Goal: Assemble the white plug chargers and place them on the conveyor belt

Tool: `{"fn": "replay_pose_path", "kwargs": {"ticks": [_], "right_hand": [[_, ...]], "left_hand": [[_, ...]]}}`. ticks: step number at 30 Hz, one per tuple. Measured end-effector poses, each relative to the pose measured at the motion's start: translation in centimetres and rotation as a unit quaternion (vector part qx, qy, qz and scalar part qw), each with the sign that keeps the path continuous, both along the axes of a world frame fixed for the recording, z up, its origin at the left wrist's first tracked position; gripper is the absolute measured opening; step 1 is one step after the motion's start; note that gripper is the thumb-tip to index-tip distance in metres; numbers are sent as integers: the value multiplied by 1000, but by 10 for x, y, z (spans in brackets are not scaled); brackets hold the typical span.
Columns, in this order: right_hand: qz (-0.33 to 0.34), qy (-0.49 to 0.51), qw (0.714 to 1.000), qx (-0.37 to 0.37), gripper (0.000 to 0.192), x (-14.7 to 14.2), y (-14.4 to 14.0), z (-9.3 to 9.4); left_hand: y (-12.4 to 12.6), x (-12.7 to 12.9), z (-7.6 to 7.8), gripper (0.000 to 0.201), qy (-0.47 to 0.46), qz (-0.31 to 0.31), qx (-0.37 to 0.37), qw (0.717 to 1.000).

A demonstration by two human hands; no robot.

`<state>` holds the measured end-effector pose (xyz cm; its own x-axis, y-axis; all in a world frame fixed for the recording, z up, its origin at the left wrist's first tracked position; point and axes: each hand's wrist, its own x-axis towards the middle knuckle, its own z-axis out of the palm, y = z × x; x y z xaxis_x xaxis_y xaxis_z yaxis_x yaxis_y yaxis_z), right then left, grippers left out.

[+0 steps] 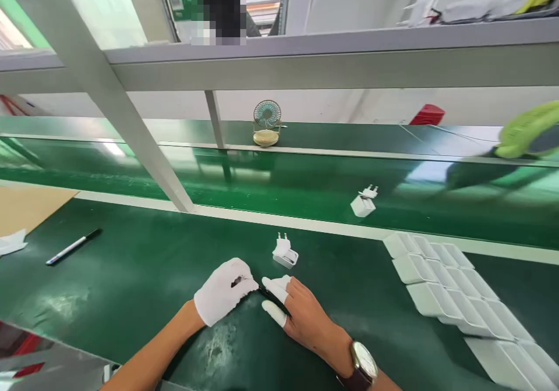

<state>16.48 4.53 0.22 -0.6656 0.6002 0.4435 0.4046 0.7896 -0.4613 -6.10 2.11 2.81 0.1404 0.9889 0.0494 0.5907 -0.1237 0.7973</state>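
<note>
A marker pen (pixel 73 246) lies far off to the left on the green table (pixel 131 286), well apart from the work. The left hand (pixel 225 291), in a white glove, is closed with its fingertips pinched on one end of a thin dark strip (pixel 264 290) that lies low over the table; just what the strip is cannot be told. The right hand (pixel 301 315), bare but for white finger covers on two fingertips, presses on the strip's other end, fingers together. It would help to keep both ends held evenly so the strip does not twist or slip. Just beyond the hands a white plug adapter (pixel 285 252) rests on the table, near enough to reach. Rows of white chargers (pixel 454 298) sit at the right.
</note>
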Motion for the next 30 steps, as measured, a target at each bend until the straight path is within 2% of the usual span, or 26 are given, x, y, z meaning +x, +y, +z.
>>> {"fn": "replay_pose_path", "kwargs": {"ticks": [3, 4, 5, 7, 9, 11, 12, 14, 16, 18, 20, 21, 22, 25, 26, 27, 28, 30], "right_hand": [[-17, -11, 994, -108, 25, 11, 2, 10], [-40, 16, 987, -156, 24, 18, 5, 14], [-70, 60, 974, -205, 24, 25, 8, 18], [-129, 176, 932, -290, 25, 41, 16, 26], [-161, 277, 886, -336, 28, 54, 23, 33], [-173, 336, 859, -345, 35, 62, 27, 39], [-170, 352, 854, -344, 38, 63, 29, 42], [-151, 368, 851, -343, 42, 61, 29, 46], [-123, 374, 853, -343, 42, 59, 29, 51], [-100, 374, 859, -336, 38, 57, 29, 56], [-90, 359, 872, -321, 31, 57, 29, 62], [-87, 345, 880, -315, 28, 57, 29, 64], [-85, 331, 888, -309, 26, 56, 28, 65], [-72, 313, 896, -308, 21, 48, 28, 65], [-65, 311, 896, -310, 20, 43, 28, 63], [-57, 308, 898, -309, 20, 37, 29, 61], [-47, 299, 902, -308, 20, 31, 29, 60], [-27, 270, 916, -296, 19, 18, 31, 57]], "left_hand": [[12, 26, 1, 15, -69, 1, 19, 997], [17, 30, -2, 9, -89, 21, 26, 995], [23, 35, -7, 12, -104, 49, 31, 993], [33, 44, -19, 44, -114, 114, 33, 986], [44, 60, -30, 80, -105, 154, 18, 982], [54, 81, -39, 100, -102, 182, -4, 978], [59, 92, -41, 102, -110, 198, -12, 974], [68, 110, -42, 92, -177, 218, -23, 959], [76, 119, -38, 68, -274, 204, -32, 939], [80, 117, -29, 45, -340, 173, -38, 924], [80, 106, -19, 30, -401, 154, -57, 901], [79, 98, -13, 26, -464, 146, -85, 870], [77, 91, -8, 24, -541, 139, -125, 820], [70, 71, 3, 19, -738, 143, -254, 609], [67, 67, 5, 19, -764, 157, -277, 561], [65, 64, 6, 20, -778, 173, -289, 531], [63, 62, 6, 20, -785, 185, -292, 513], [61, 61, 5, 23, -793, 196, -284, 502]]}}
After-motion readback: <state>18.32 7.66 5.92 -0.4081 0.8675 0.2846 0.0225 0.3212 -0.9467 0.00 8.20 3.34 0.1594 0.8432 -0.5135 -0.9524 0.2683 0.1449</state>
